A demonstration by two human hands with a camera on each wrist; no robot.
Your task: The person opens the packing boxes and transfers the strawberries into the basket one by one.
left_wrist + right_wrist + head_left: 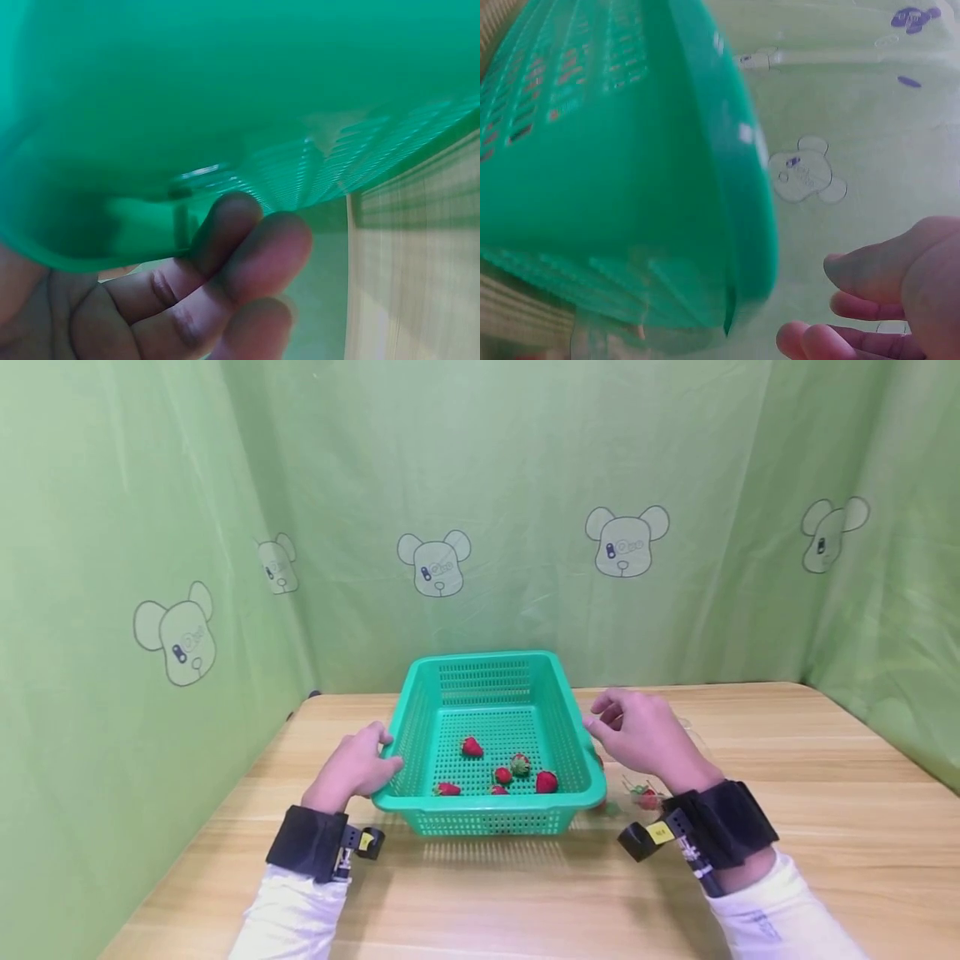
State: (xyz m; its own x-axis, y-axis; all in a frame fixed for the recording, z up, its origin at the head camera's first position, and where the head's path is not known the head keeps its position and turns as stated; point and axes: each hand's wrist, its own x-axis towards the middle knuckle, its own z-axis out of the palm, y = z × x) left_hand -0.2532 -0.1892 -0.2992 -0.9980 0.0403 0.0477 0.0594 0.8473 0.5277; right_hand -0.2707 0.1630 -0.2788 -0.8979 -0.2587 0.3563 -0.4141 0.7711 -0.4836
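A green plastic basket (487, 810) with slotted walls stands in the middle of the table, several red strawberries (547, 782) lying on its floor. At its left rim is my left hand (360, 762). The left wrist view shows the fingers (266, 251) curled up under the rim, gripping it. Beside the right rim hovers my right hand (637, 731), holding nothing. Its thumb (870, 262) and fingers are loosely bent, with a gap between them and the basket in the right wrist view.
Right of the basket, partly behind my right wrist, more strawberries (648, 797) show in what looks like clear plastic. The wooden table (825, 827) reaches back to a green curtain (510, 460) printed with bear heads, which also hangs along both sides.
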